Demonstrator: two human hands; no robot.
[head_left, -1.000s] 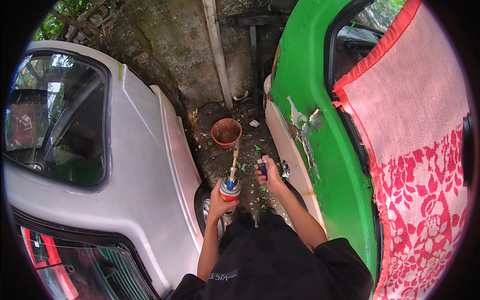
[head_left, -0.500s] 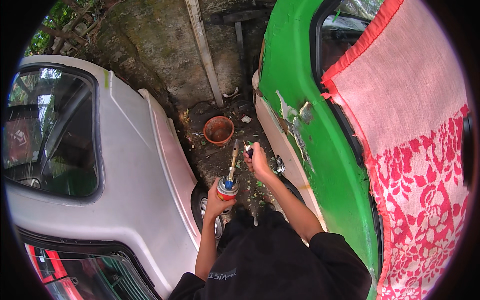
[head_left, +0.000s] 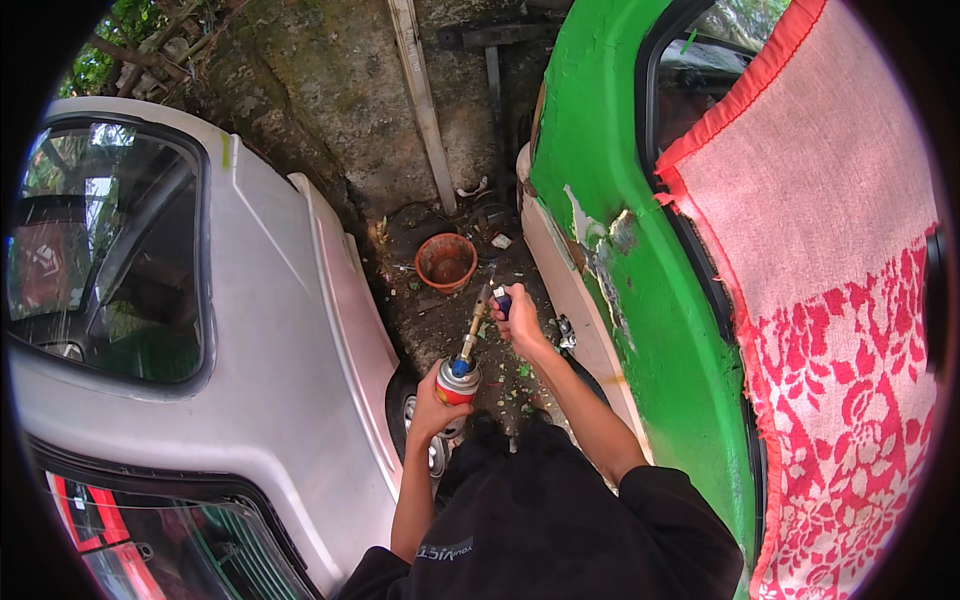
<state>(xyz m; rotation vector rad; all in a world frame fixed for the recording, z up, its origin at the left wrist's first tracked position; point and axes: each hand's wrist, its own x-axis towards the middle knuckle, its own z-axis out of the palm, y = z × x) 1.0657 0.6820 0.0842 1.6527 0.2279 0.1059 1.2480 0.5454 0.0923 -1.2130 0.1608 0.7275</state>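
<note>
My left hand [head_left: 434, 408] is wrapped round the red and silver can of a gas torch [head_left: 458, 386], held upright between the two cars. From the can's blue collar, a brass burner tube [head_left: 474, 325] rises and leans to the right. In my right hand [head_left: 520, 322] is a dark lighter [head_left: 503, 300] with a metal top, its fingers closed round it. The lighter's top sits just beside the burner's mouth. Whether there is a flame at the mouth, I cannot make out.
A white car [head_left: 270, 330] stands close on the left. On the right is a green car [head_left: 650, 300] with peeling paint, partly draped by a pink patterned towel [head_left: 830, 260]. A brown plastic basin [head_left: 446, 262] sits on the littered ground ahead, before a stained wall [head_left: 330, 100].
The burner tube now leans further right, and its mouth has come closer to the lighter. My view has shifted slightly. Both hands keep their hold.
</note>
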